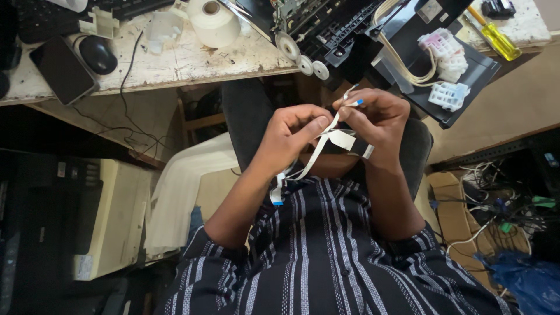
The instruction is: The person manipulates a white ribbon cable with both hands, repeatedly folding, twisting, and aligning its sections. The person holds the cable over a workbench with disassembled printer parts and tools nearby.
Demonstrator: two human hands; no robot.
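Observation:
Both my hands are raised in front of my striped shirt, working a white flat ribbon cable (332, 137) with blue-tipped ends. My left hand (291, 137) pinches the cable between thumb and fingers near its middle. My right hand (376, 119) grips the upper stretch, where one blue tip sticks out above the fingers. Another blue end of the cable (276, 197) hangs below my left wrist. A folded white section lies between the two hands.
A worn white worktable (192, 58) carries a dismantled black printer (344, 29), ink tanks (446, 55), a tape roll (214, 22), a mouse (97, 53), a phone (62, 69) and a yellow screwdriver (496, 36). A beige printer (114, 216) stands left; tangled wires (501, 210) lie right.

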